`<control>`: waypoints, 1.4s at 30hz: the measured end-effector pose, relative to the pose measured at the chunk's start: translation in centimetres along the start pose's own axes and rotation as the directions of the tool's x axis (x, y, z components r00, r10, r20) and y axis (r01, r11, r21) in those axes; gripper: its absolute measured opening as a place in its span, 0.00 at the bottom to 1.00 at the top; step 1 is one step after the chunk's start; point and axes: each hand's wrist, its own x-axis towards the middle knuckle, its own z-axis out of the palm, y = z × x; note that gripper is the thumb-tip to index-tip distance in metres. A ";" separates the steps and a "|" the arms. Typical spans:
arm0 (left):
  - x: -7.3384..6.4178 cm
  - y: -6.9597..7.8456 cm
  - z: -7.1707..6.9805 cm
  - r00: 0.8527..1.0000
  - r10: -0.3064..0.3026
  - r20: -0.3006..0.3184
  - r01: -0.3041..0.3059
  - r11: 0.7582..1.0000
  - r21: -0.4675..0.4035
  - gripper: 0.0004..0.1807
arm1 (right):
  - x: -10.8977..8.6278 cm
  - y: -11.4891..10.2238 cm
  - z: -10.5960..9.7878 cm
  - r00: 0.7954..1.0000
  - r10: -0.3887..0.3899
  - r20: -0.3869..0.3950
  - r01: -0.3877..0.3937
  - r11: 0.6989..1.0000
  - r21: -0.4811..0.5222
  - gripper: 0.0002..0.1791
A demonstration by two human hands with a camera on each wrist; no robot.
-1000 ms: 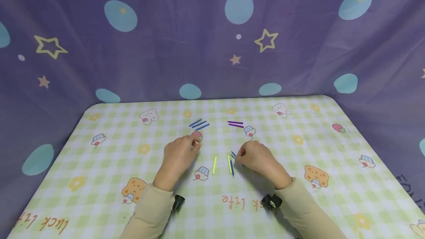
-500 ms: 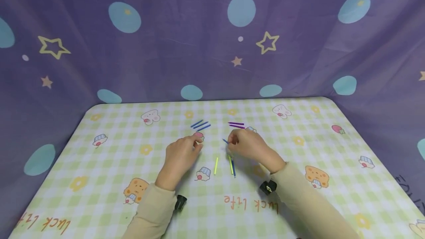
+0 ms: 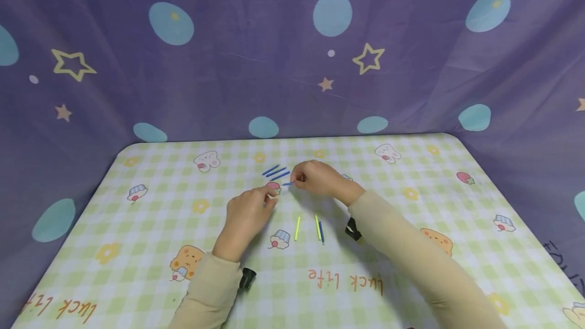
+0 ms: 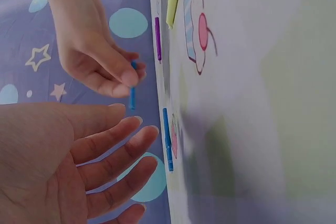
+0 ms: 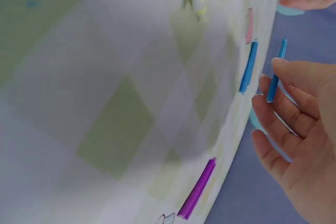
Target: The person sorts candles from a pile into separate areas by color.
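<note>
My right hand (image 3: 315, 177) pinches a slim blue candle (image 5: 282, 52) between thumb and fingertips, above the table just right of the blue candles (image 3: 276, 172). Those lie side by side on the slant at the back middle. My left hand (image 3: 249, 212) hovers near them, fingers loosely spread and holding nothing; in the left wrist view its fingertips are close to the held candle (image 4: 132, 98). Nearer the front lie two yellow candles, one alone (image 3: 297, 228) and one (image 3: 317, 225) against another blue candle (image 3: 322, 233). My right hand hides the purple candles in the head view.
A purple candle (image 5: 197, 188) shows on the table in the right wrist view. The table wears a green-and-white checked cloth (image 3: 155, 227) with printed pictures. Behind it hangs a purple curtain (image 3: 274, 80).
My right hand has picked up the blue candle from beside the yellow ones and carried it back and to the left, toward the blue group. The left hand has stayed nearly still.
</note>
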 end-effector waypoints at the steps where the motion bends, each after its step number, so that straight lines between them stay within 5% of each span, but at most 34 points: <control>1: 0.0 0.0 0.0 1.000 0.001 -0.003 -0.001 1.000 -0.002 0.09 | 0.3 0.1 0.0 1.000 0.005 0.005 -0.005 1.000 0.005 0.04; 21: 0.0 -0.5 0.2 1.000 0.014 -0.028 -0.014 1.000 0.013 0.07 | 4.6 0.4 1.5 0.995 0.096 0.032 -0.095 0.995 -0.032 0.03; 42: -0.1 -0.4 0.2 1.000 0.005 -0.009 -0.005 1.000 0.011 0.07 | 4.9 0.5 1.6 0.988 0.152 0.026 -0.152 0.988 -0.022 0.02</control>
